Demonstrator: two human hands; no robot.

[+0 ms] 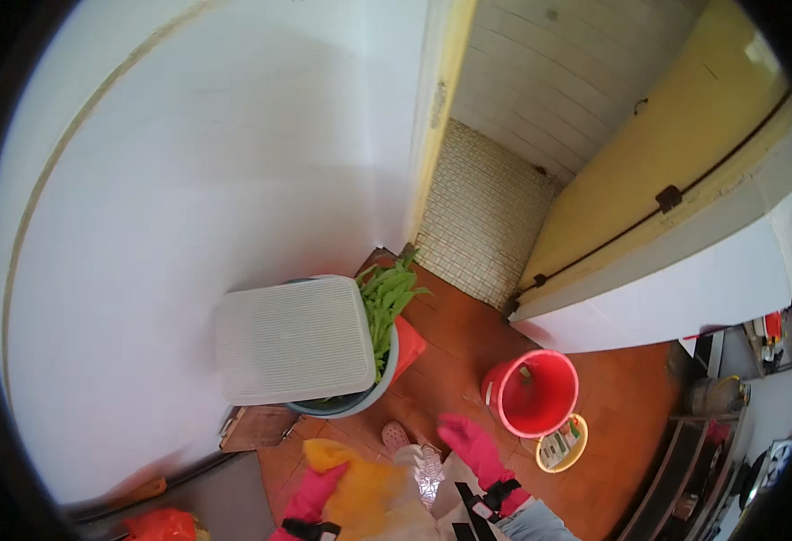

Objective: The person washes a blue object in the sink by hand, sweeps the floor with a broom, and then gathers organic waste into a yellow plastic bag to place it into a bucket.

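Observation:
My left hand (316, 492), in a pink rubber glove, grips a yellow-orange cloth or thin bag (369, 488) in front of my body; its motion blurs the lower part. My right hand (473, 443), gloved the same way, reaches forward with its fingers stretched out and nothing in them. Both wrists wear black straps. Just beyond the right hand stands a red plastic bucket (496, 397) with a small pale scrap inside. Ahead on the left, a white ribbed plastic tray or lid (294, 338) lies across a blue-grey basin (369, 400) of leafy green vegetables (387, 291).
Beside the bucket is a small yellow basket (583, 443) holding a printed packet. A wooden board (257, 428) leans near the white wall. A red plastic bag (160, 525) sits at lower left. Shelving (659, 466) lines the right side. A yellow door (612, 176) stands ajar.

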